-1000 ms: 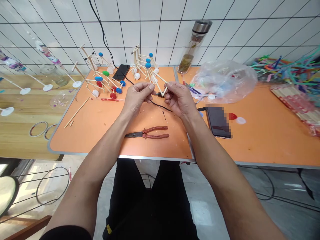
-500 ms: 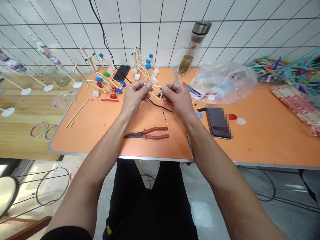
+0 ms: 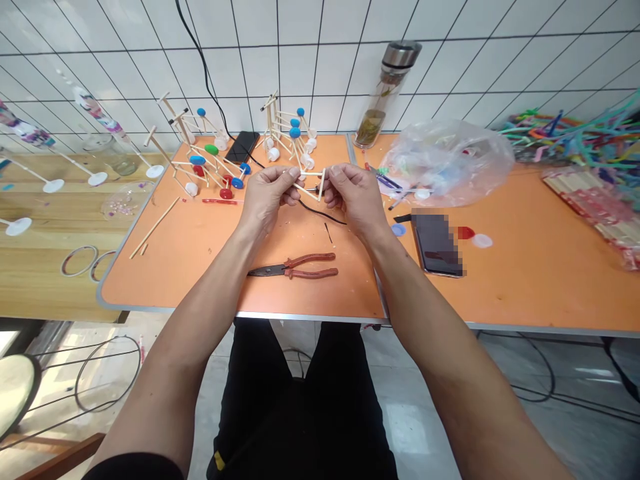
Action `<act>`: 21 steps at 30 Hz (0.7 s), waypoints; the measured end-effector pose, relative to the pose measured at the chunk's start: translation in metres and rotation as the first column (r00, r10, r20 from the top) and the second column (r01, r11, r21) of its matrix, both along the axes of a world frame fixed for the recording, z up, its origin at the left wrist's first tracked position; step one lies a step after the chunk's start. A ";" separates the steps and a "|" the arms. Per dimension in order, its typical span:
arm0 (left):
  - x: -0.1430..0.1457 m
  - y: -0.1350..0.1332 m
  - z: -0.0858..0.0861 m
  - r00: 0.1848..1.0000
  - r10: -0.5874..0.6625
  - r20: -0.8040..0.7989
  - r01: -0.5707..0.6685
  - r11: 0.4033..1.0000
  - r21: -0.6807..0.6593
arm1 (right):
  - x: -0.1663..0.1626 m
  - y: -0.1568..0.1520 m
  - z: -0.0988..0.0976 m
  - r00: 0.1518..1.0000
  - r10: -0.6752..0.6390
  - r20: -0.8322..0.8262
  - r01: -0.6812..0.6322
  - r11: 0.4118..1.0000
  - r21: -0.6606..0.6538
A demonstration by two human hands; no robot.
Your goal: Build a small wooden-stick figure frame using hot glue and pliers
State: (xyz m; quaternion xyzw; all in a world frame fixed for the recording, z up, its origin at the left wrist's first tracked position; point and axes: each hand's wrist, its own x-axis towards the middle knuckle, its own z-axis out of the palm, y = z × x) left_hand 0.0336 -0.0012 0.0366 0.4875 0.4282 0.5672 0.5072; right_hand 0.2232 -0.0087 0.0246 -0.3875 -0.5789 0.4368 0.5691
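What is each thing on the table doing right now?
Stick frame: held in the air.
Left hand: pinching the stick frame.
Right hand: pinching the stick frame.
Pliers: lying flat, closed.
Bottle: standing, lid on.
Plastic bag: lying crumpled.

- the phone (image 3: 439,245) is blurred out;
- the ends of the stick frame (image 3: 311,185) are hidden by the left hand (image 3: 269,195) and right hand (image 3: 353,195);
- the pipe cleaners (image 3: 590,133) are cut off at right.
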 end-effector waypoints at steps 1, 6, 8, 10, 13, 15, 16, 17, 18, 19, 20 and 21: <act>0.000 0.001 -0.001 1.000 -0.002 0.003 0.002 1.000 0.002 | 0.000 0.000 0.000 1.000 -0.002 -0.012 0.001 1.000 -0.009; -0.002 0.003 -0.003 1.000 -0.007 0.006 0.007 1.000 0.020 | -0.001 -0.001 0.003 1.000 -0.006 -0.027 0.005 1.000 -0.017; -0.002 0.003 -0.003 1.000 -0.009 0.015 0.008 0.999 0.037 | -0.001 -0.002 0.004 1.000 -0.009 -0.017 0.009 1.000 -0.010; -0.001 0.002 -0.003 1.000 -0.008 0.017 0.007 0.999 0.050 | -0.001 -0.003 0.004 1.000 -0.014 -0.004 0.014 1.000 0.001; 0.000 0.001 -0.003 1.000 0.001 -0.001 -0.001 0.998 0.056 | -0.001 -0.004 0.005 1.000 -0.013 0.028 0.012 1.000 0.020; 0.000 0.001 -0.004 1.000 0.007 -0.020 -0.006 0.998 0.056 | -0.001 -0.004 0.004 0.999 -0.003 0.042 0.002 0.999 0.034; 0.000 0.000 -0.004 1.000 0.007 -0.028 -0.006 0.998 0.056 | -0.001 -0.004 0.004 0.999 0.002 0.044 -0.004 0.999 0.039; 0.001 0.000 -0.004 0.999 0.005 -0.034 -0.003 0.998 0.056 | -0.001 -0.004 0.003 0.999 0.006 0.044 -0.007 0.999 0.041; 0.001 0.000 -0.004 0.999 0.001 -0.039 0.002 0.998 0.055 | -0.001 -0.004 0.003 0.999 0.005 0.045 -0.007 0.999 0.039; 0.000 0.000 -0.004 0.999 -0.004 -0.043 0.006 0.999 0.054 | -0.001 -0.003 0.002 0.999 0.001 0.045 -0.003 0.999 0.034; 0.000 0.000 -0.004 0.999 -0.007 -0.045 0.009 0.999 0.052 | -0.001 -0.003 0.001 0.999 -0.006 0.046 0.005 1.000 0.030; 0.000 0.000 -0.003 0.999 -0.007 -0.046 0.009 0.999 0.048 | -0.001 -0.002 0.000 0.999 -0.015 0.043 0.014 1.000 0.028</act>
